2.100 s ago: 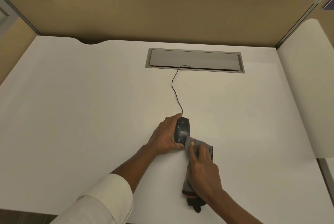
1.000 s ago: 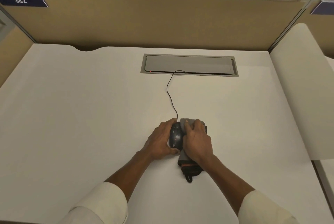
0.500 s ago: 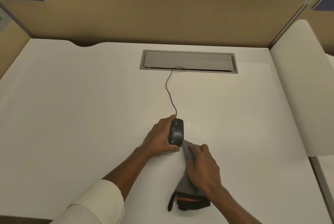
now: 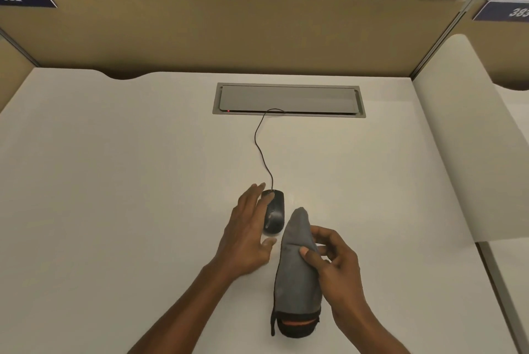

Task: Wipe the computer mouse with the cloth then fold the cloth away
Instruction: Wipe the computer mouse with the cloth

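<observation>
A black wired computer mouse (image 4: 275, 212) lies on the white desk (image 4: 114, 182), near the middle. My left hand (image 4: 247, 232) rests just left of it with fingers spread, fingertips at the mouse's far end, not gripping it. A grey cloth (image 4: 297, 265) with a black and orange hem hangs lifted off the desk, just right of the mouse. My right hand (image 4: 335, 265) pinches the cloth between thumb and fingers at its upper part.
The mouse cable (image 4: 262, 150) runs back to a grey cable hatch (image 4: 289, 99) set in the desk. Tan partition walls (image 4: 229, 30) close the back and sides. A second white desk surface (image 4: 469, 139) adjoins on the right.
My left hand has let go of the mouse and opened beside it. My right hand has drawn the cloth off the mouse and lifted it up to the right.
</observation>
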The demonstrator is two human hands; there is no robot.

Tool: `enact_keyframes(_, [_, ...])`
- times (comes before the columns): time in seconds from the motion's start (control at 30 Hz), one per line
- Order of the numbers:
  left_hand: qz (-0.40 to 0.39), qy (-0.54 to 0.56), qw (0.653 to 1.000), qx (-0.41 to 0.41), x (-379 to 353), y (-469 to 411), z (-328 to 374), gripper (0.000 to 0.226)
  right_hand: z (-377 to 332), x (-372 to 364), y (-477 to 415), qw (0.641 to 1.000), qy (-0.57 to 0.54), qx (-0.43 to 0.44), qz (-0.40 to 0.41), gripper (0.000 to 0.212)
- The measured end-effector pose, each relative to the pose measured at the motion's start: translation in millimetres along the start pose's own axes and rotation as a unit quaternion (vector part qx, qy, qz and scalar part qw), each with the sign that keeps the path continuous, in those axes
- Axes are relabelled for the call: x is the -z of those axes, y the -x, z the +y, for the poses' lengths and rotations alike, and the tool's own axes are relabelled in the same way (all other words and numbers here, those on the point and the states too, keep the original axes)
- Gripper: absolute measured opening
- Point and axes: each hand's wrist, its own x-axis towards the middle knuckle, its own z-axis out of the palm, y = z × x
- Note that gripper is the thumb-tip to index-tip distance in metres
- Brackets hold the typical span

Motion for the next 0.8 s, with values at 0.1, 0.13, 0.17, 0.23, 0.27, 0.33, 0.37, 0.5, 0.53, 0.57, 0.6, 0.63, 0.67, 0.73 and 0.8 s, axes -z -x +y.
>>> enact_keyframes(0.1, [0.091, 0.076, 0.992, 0.033, 3.7, 29.8, 19.3, 0.068, -4.3, -10.8, 2.6, 1.000, -0.004, 0.003, -0.002, 0.029])
enact_keyframes(0.13, [0.104, 0.116, 0.986, 0.064, 6.0, 37.5, 27.4, 0.056, -4.8, -14.8, 3.8, 1.000, -0.011, 0.005, -0.008, 0.028])
enact_keyframes(0.17, [0.108, 0.155, 0.978, 0.090, 9.6, 43.4, 35.8, 0.043, -6.6, -19.0, 5.7, 1.000, -0.022, 0.007, -0.017, 0.028])
enact_keyframes(0.23, [0.103, 0.233, 0.959, 0.123, 16.4, 51.5, 47.3, 0.035, -10.0, -28.9, 10.6, 0.998, -0.050, 0.012, -0.043, 0.026])
enact_keyframes(0.27, [0.099, 0.265, 0.950, 0.130, 19.0, 54.2, 50.3, 0.039, -10.9, -34.3, 12.5, 0.997, -0.060, 0.016, -0.055, 0.025])
enact_keyframes(0.33, [0.093, 0.300, 0.941, 0.126, 24.0, 59.0, 54.6, 0.048, -13.1, -45.0, 15.7, 0.994, -0.082, 0.021, -0.073, 0.025])
enact_keyframes(0.37, [0.090, 0.314, 0.937, 0.124, 24.5, 61.6, 54.7, 0.056, -13.8, -49.2, 15.8, 0.991, -0.100, 0.018, -0.085, 0.026])
enact_keyframes(0.5, [0.070, 0.343, 0.927, 0.132, 30.4, 65.0, 41.6, 0.089, -19.1, -56.2, 5.7, 0.969, -0.165, -0.033, -0.183, 0.035])
enact_keyframes(0.53, [0.068, 0.344, 0.927, 0.134, 32.9, 63.8, 35.5, 0.092, -20.3, -55.1, 1.0, 0.956, -0.188, -0.055, -0.217, 0.042])
enact_keyframes(0.57, [0.065, 0.345, 0.926, 0.138, 36.8, 62.2, 29.9, 0.093, -22.6, -53.3, -3.3, 0.943, -0.207, -0.075, -0.250, 0.049])
enact_keyframes(0.6, [0.064, 0.346, 0.925, 0.147, 40.5, 60.1, 25.5, 0.090, -25.0, -50.9, -7.7, 0.931, -0.218, -0.082, -0.280, 0.052])
enact_keyframes(0.63, [0.060, 0.344, 0.924, 0.155, 43.4, 58.2, 20.6, 0.086, -26.0, -48.2, -12.4, 0.924, -0.222, -0.074, -0.301, 0.050])
enact_keyframes(0.67, [0.056, 0.340, 0.925, 0.158, 45.7, 55.5, 16.9, 0.081, -25.6, -45.3, -18.0, 0.923, -0.217, -0.056, -0.312, 0.044])
enact_keyframes(0.73, [0.060, 0.317, 0.932, 0.168, 47.4, 48.4, 10.0, 0.071, -24.8, -41.0, -29.8, 0.942, -0.169, -0.007, -0.291, 0.034])
enact_keyframes(0.8, [0.076, 0.269, 0.943, 0.181, 46.6, 37.1, 2.0, 0.069, -15.9, -36.6, -48.1, 0.976, -0.033, 0.082, -0.197, 0.029])
